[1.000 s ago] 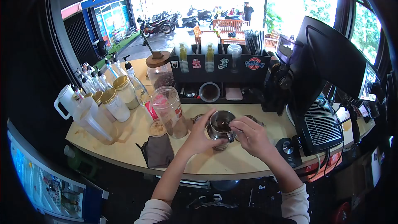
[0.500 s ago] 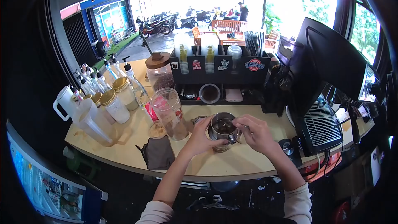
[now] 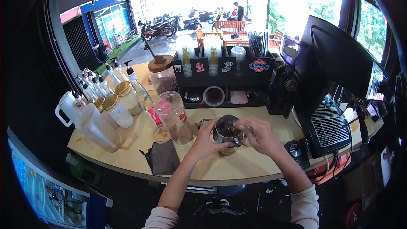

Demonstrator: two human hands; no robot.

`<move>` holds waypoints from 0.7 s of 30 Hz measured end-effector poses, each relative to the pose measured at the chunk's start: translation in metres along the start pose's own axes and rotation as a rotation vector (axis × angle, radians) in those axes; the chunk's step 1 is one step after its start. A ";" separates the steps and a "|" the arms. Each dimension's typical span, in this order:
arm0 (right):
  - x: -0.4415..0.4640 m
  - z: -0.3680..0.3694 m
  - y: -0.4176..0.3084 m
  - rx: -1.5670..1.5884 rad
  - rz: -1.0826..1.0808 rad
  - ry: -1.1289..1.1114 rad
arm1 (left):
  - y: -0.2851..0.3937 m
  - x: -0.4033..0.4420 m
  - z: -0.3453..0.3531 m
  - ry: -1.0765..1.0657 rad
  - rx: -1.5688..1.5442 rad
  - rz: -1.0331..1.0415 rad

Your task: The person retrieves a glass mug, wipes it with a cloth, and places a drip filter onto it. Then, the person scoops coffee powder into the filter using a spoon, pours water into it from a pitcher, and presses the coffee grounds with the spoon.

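Observation:
My left hand (image 3: 206,144) is wrapped round the side of a steel cup (image 3: 229,138) with a small handle facing me. Dark liquid shows inside it. Below the cup, a round base (image 3: 226,152) shows in part; I cannot tell what it is. Over the cup's right rim, my right hand (image 3: 259,136) is closed in a pinch, and whatever it holds is too small and hidden to name. A tall clear plastic jar (image 3: 173,112) with brown powder low inside stands left of my left hand. Nearer me lies a folded dark cloth (image 3: 163,157).
Left are a plastic pitcher (image 3: 96,127), gold-lidded jars (image 3: 118,110) and several pump bottles (image 3: 137,87). A black organiser (image 3: 222,68) with stacked cups stands behind, a phone (image 3: 238,97) in its lower shelf. An espresso machine (image 3: 328,123) stands right, the counter's front edge (image 3: 203,181) near me.
My right hand has shifted slightly at the cup's rim, its fingers moving a little left. My left hand keeps its hold. The view has tilted very slightly.

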State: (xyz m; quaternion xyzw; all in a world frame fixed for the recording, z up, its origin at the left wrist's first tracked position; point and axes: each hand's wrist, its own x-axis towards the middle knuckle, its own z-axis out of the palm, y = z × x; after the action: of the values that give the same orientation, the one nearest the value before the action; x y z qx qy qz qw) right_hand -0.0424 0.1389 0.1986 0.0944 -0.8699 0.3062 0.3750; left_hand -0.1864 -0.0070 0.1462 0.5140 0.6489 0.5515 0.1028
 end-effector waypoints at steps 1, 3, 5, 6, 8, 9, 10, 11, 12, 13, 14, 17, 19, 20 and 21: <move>-0.002 -0.001 -0.005 0.011 0.020 -0.050 | 0.001 0.000 0.000 0.002 0.004 0.009; -0.001 -0.001 -0.005 0.024 0.042 -0.104 | 0.000 0.000 0.000 0.007 0.007 0.015; 0.002 0.000 -0.001 -0.035 0.013 -0.010 | -0.001 -0.001 0.000 -0.004 -0.004 -0.016; 0.001 0.001 -0.003 -0.035 0.015 -0.010 | -0.001 -0.002 0.001 -0.005 -0.005 -0.017; 0.002 0.001 -0.007 -0.026 -0.071 -0.045 | 0.002 -0.001 0.000 0.006 -0.011 -0.009; 0.004 0.001 -0.009 -0.026 -0.074 -0.046 | 0.001 0.000 0.000 0.008 -0.010 -0.008; 0.006 0.000 -0.011 -0.041 -0.015 -0.035 | -0.001 0.001 0.000 0.003 -0.022 -0.007; 0.006 0.000 -0.013 -0.055 0.048 -0.026 | -0.003 -0.001 0.001 -0.004 -0.036 -0.009; 0.008 0.000 -0.013 -0.091 0.003 -0.019 | -0.004 -0.001 0.002 -0.005 -0.035 -0.008; 0.008 0.001 -0.014 -0.092 0.000 -0.015 | -0.005 -0.001 0.002 -0.004 0.007 -0.009; 0.006 0.002 -0.015 -0.135 -0.071 -0.011 | -0.006 -0.002 0.001 -0.002 0.048 -0.011; 0.007 0.008 -0.016 -0.179 -0.113 0.016 | -0.001 -0.005 0.003 0.010 -0.023 0.064; 0.008 0.009 -0.017 -0.183 -0.089 0.048 | 0.004 -0.010 0.010 0.061 -0.069 0.127; 0.006 0.010 -0.018 -0.187 -0.123 0.029 | 0.008 -0.011 0.014 0.112 -0.111 0.190; 0.006 0.011 -0.019 -0.190 -0.157 0.008 | 0.012 -0.012 0.018 0.112 -0.110 0.191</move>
State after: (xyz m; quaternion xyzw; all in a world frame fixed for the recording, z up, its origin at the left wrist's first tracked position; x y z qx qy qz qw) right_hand -0.0453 0.1180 0.2057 0.1250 -0.8835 0.1925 0.4083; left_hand -0.1620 -0.0068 0.1440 0.5355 0.5705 0.6213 0.0413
